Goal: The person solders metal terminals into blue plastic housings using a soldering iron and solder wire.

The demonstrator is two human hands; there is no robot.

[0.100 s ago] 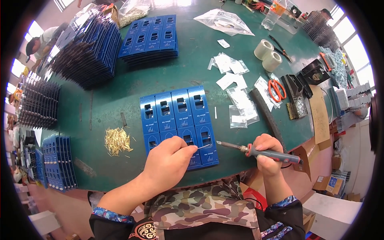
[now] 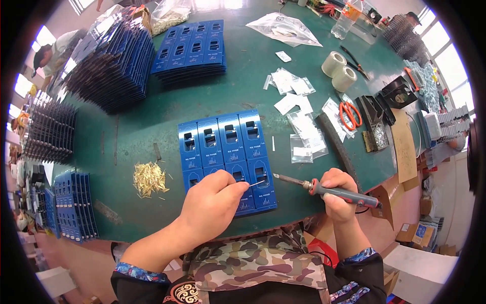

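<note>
Two hands at work: I log them left to right, both low in the head view.
Brass pins (image 2: 150, 178): loose heap on the green table (image 2: 243, 96), left of the panel; I judge them light, small, prone to scatter.
Left hand (image 2: 212, 205): fingers pinched narrow on a thin wire (image 2: 257, 183), which I take for solder; the hand rests on the near edge of the blue panel.
Thin wire, handling: I judge it soft and easily bent; best held close behind its free end, as it is now.
Blue panel (image 2: 228, 147): flat on the table at centre, four strips side by side, each with cut-out windows; I judge it stiff, light, safe to take by the edges.
Right hand (image 2: 338, 195): closed around the grip of a soldering iron (image 2: 324, 190), tip pointing left, near the wire's end, just off the panel's right corner.
Iron, handling: rigid; likely a hot tip, so grip only.
Hidden: the panel's near left corner under the left hand; I cannot tell whether the tip touches the wire.
Hard to make out: fine print on the strips; stacks at the rim bend with the lens.
</note>
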